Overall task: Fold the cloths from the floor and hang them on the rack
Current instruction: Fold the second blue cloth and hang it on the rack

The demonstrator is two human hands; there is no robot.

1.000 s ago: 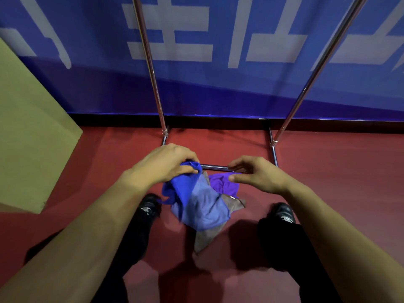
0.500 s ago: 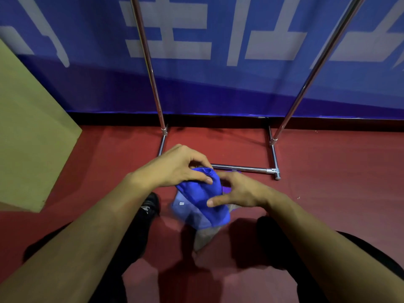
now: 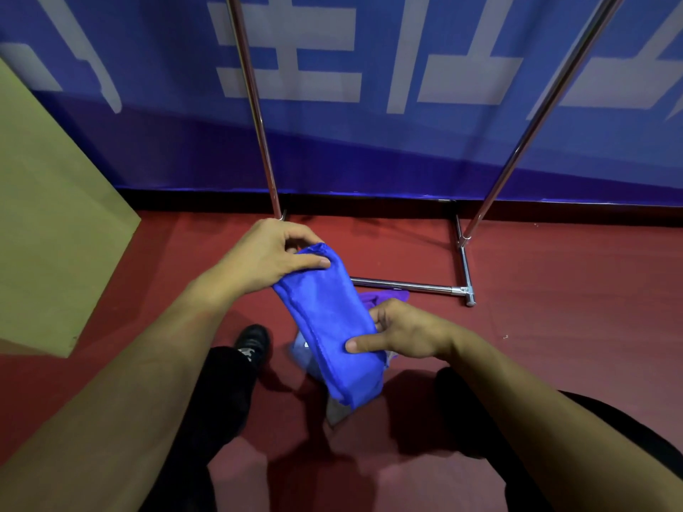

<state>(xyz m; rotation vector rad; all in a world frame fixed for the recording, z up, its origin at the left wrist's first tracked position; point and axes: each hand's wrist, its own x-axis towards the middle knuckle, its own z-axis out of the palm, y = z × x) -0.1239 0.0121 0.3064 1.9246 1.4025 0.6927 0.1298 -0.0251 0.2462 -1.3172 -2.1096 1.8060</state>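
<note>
left hand (image 3: 271, 255) pinches top of folded blue cloth (image 3: 329, 323) | right hand (image 3: 401, 332) grips its middle | purple cloth (image 3: 384, 298) on red floor (image 3: 554, 327) beneath | rack (image 3: 406, 288) base behind

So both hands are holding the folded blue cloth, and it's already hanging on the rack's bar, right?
Not hanging. The head view shows the left hand and right hand holding the folded blue cloth in the air, in front of the rack, not touching any bar.

The cloth (image 3: 332, 327) I hold is bright blue, a purple one (image 3: 384, 298) and a grey one (image 3: 338, 412) lie on my dark red floor (image 3: 554, 327), beside a silver rack (image 3: 406, 286), blue white-marked banner (image 3: 369, 142) and olive-tan board (image 3: 55, 216).
</note>
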